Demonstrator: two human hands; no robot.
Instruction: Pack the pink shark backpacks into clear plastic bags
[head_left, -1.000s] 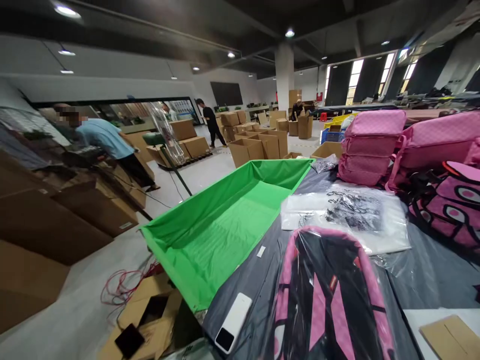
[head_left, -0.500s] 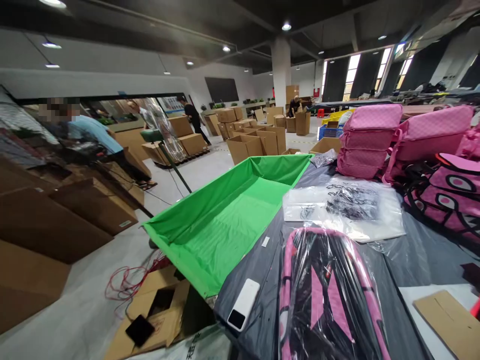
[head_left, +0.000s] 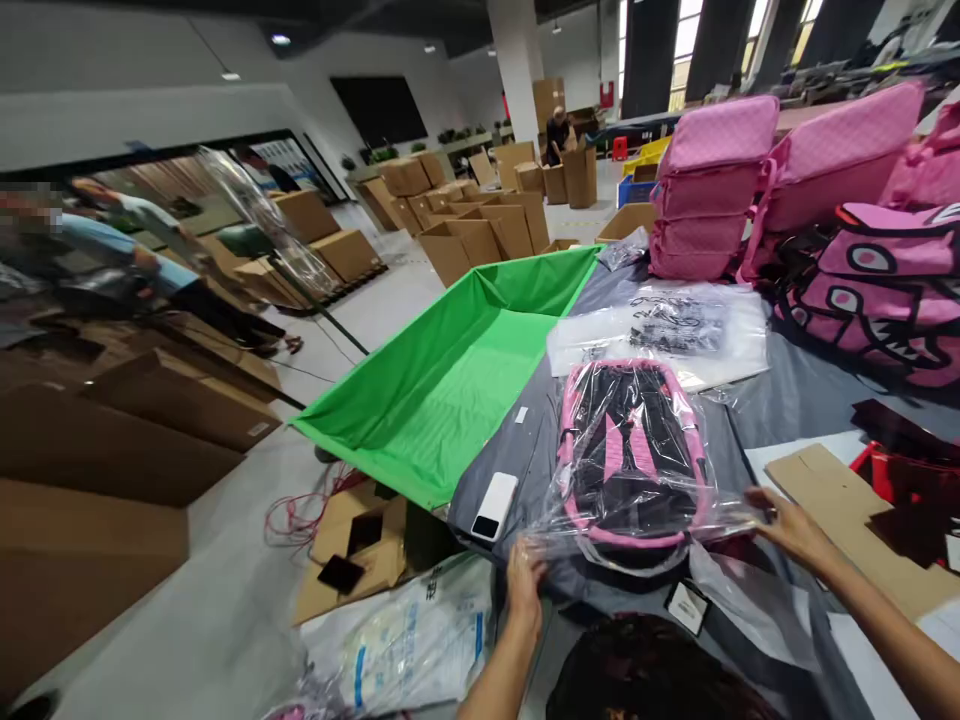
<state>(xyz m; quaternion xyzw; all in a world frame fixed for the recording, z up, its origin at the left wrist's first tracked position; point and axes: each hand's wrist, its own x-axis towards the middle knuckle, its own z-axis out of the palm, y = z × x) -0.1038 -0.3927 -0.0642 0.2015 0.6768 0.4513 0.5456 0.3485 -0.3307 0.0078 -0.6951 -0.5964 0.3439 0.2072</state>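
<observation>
A pink-and-black backpack [head_left: 651, 505] lies on the grey-covered table with its strap side up, inside a clear plastic bag [head_left: 724, 512]. Low at the bag's left side, my left hand [head_left: 525, 582] grips the plastic edge with fingers closed. My right hand [head_left: 786, 525] pinches the bag's opposite edge, so the film stretches across the backpack's near end. Just below the backpack rest a small white card [head_left: 687, 606] and loose translucent film [head_left: 757, 600]. A white phone-like device [head_left: 496, 500] lies to the left of the bag.
A green fabric-lined bin [head_left: 480, 370] adjoins the table's left side. Printed plastic bags [head_left: 660, 330] lie beyond the backpack. Pink backpacks [head_left: 712, 190] are stacked at right, near flat cardboard [head_left: 832, 500]. Cartons [head_left: 180, 400] stand at left; several people work farther back.
Both my hands have come into view, gripping the plastic bag's near edges. The bagged backpack now shows whole, its near end included. The camera view has tilted downward.
</observation>
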